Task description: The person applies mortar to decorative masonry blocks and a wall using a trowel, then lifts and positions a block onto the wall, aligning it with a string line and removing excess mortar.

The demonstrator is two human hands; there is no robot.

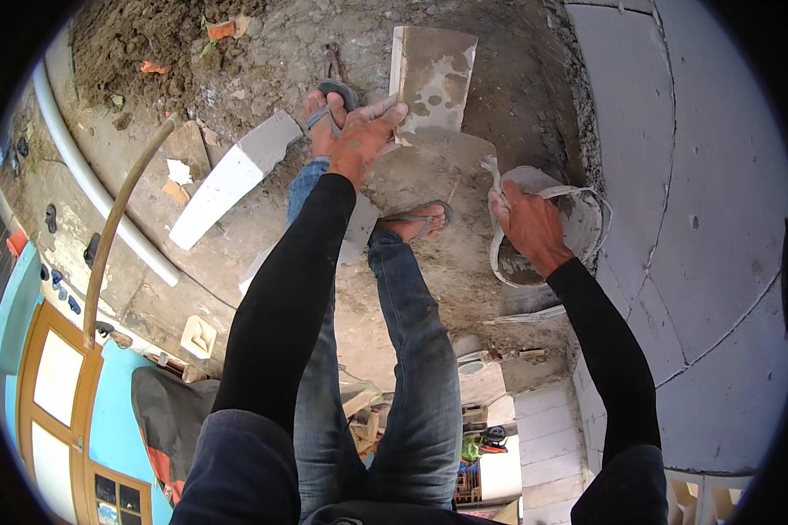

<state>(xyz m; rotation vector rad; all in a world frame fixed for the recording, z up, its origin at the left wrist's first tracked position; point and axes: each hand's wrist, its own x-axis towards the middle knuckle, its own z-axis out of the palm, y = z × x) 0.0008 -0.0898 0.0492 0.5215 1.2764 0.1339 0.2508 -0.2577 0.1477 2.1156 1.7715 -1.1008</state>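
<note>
My left hand point(365, 140) is closed at the near left corner of a pale block point(451, 74), its thumb and fingers against the edge. A wet grey-brown smear covers much of the block's face. My right hand point(530, 223) is wrapped round the handle of a trowel, above a mortar-stained white bucket point(503, 254). The trowel's flat blade point(446, 144) reaches left to the block's near end, close to my left hand. Grey wet material shows inside the bucket, partly hidden by my right hand.
A wall of pale blocks point(718, 175) rises at the right. Left of my sandalled feet lies a cut white block point(236, 175). Farther left are a curved wooden handle point(123, 219) and a white pipe point(92, 184). Pincers point(331, 63) and a soil heap point(140, 52) lie ahead.
</note>
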